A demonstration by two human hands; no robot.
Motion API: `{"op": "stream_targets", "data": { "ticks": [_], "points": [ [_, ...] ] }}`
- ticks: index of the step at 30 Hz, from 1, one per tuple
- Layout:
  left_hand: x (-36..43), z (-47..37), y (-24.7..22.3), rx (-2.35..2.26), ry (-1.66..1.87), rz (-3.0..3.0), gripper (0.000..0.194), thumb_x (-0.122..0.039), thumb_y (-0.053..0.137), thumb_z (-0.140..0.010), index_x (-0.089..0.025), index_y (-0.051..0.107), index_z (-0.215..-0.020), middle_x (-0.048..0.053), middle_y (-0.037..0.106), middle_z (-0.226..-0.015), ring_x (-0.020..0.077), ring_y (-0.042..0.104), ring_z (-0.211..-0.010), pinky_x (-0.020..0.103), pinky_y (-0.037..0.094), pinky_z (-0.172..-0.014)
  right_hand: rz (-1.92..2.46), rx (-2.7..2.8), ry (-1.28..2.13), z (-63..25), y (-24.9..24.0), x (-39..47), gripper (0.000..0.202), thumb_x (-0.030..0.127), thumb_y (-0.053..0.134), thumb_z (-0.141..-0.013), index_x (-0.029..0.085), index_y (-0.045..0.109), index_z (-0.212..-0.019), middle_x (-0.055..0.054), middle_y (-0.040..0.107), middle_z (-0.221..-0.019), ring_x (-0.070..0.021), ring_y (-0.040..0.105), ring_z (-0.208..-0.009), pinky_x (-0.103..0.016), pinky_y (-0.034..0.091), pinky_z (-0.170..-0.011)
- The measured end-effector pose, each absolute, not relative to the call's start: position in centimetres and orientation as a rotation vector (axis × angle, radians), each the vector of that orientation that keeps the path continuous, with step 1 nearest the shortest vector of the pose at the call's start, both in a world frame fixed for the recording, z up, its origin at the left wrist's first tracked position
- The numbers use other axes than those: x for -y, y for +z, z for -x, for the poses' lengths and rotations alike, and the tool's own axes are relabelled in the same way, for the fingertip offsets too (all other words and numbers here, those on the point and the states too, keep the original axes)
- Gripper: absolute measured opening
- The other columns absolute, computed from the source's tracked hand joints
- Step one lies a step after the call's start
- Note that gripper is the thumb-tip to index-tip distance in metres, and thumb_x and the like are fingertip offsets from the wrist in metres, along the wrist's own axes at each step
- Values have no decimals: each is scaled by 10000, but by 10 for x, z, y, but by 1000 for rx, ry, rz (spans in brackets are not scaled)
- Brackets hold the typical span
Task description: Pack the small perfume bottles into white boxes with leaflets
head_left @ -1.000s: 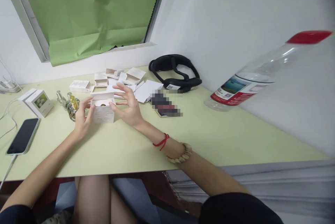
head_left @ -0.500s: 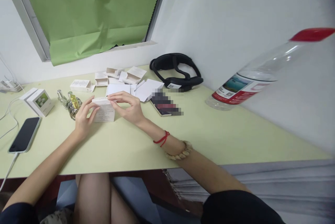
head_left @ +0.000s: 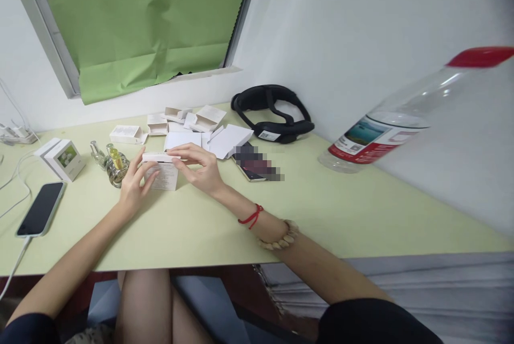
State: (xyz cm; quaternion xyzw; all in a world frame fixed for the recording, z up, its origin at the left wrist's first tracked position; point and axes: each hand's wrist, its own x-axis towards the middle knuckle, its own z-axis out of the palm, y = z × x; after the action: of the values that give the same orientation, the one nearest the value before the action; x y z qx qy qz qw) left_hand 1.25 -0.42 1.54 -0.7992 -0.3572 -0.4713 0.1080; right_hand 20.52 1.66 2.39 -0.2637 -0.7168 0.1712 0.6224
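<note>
Back from near edge of the surface (head_left: 193,242): left hand (head_left: 133,180), fingers part-curled, gripped left side of white box (head_left: 165,179); right hand (head_left: 201,171), half-spread, pinched its top right corner. Box stood upright between, neither hand nearer, long axis unclear. Opened cartons (head_left: 158,126) lay towards far edge.

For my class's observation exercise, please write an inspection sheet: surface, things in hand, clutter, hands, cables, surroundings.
Surface: pale yellow-green table.
Things in hand: white box, printed near face; dark gap beneath its lid.
Clutter: white cartons, yellow vial, black headset, red-capped bottle, phone.
Hands: left hand has fingers on the box's left side; right hand at the lid's right end.
Cables: white cable plugged into the phone; others farther back, left.
Surroundings: green window covering, white wall.
</note>
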Motion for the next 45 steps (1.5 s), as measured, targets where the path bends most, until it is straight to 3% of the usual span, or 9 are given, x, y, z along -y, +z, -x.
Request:
{"op": "stream_targets", "data": {
  "ticks": [11,16,22,31,36,39,41,43,45],
  "points": [
    [7,-24,14,1134,-1371,2246,213,-376,513,-940,-183,529,-1030,147,552,-1218,214,606,-1115,354,542,-893,511,1686,436,-204,24,-13,199,311,560,-919,208,730,-938,-73,705,-948,-145,687,-862,-218,609,-623],
    [1,-20,9,1034,-1249,2181,144,-297,523,-942,-199,574,-1033,135,563,-1309,219,590,-1191,287,562,-826,504,1713,494,-206,23,-16,218,347,558,-921,216,731,-950,-78,701,-989,-157,687,-896,-237,613,-650],
    [-3,-12,11,877,-1160,2159,172,-191,535,-929,-200,580,-1095,99,659,-1233,235,499,-1327,368,517,-999,517,1717,525,-206,23,-18,242,375,553,-920,222,737,-956,-76,700,-1004,-156,682,-908,-238,611,-660],
    [-6,-12,12,884,-1210,2197,288,-218,503,-944,-187,547,-1227,96,679,-1201,212,552,-1271,369,507,-1012,563,1728,575,-207,20,-22,243,392,582,-887,234,765,-906,-75,668,-1047,-171,657,-950,-257,614,-661],
    [-7,-8,11,968,-1120,2180,274,-277,487,-952,-207,617,-1183,89,641,-1231,232,515,-1291,370,477,-1011,576,1745,618,-211,20,-26,241,384,585,-867,234,772,-884,-72,637,-1005,-159,645,-870,-228,577,-586],
    [-6,-3,10,1144,-1077,2098,317,-376,500,-938,-231,644,-1181,111,621,-1159,245,580,-1155,384,467,-956,595,1749,728,-209,14,-28,277,380,616,-834,220,747,-1018,-49,601,-933,-91,597,-617,-200,508,-472],
    [-3,-1,8,1233,-1059,2133,429,-463,541,-897,-223,604,-1248,107,615,-1077,233,613,-1025,374,474,-903,615,1757,925,-206,9,-28,434,391,648,-803,230,657,-1206,-21,577,-920,-50,543,-490,-195,473,-418],
    [1,-3,6,1291,-1068,2255,639,-539,596,-829,-196,492,-1358,101,607,-1069,222,625,-955,338,500,-823,604,1754,1137,-201,6,-27,607,412,661,-785,249,525,-1354,7,570,-879,-58,559,-481,-206,502,-443],
    [6,-9,5,1371,-1142,2339,780,-545,638,-781,-169,385,-1416,114,596,-1122,220,637,-942,304,521,-740,572,1734,1281,-197,8,-26,632,458,625,-799,235,488,-1375,11,581,-828,-104,617,-557,-236,545,-497]
  ]
}}
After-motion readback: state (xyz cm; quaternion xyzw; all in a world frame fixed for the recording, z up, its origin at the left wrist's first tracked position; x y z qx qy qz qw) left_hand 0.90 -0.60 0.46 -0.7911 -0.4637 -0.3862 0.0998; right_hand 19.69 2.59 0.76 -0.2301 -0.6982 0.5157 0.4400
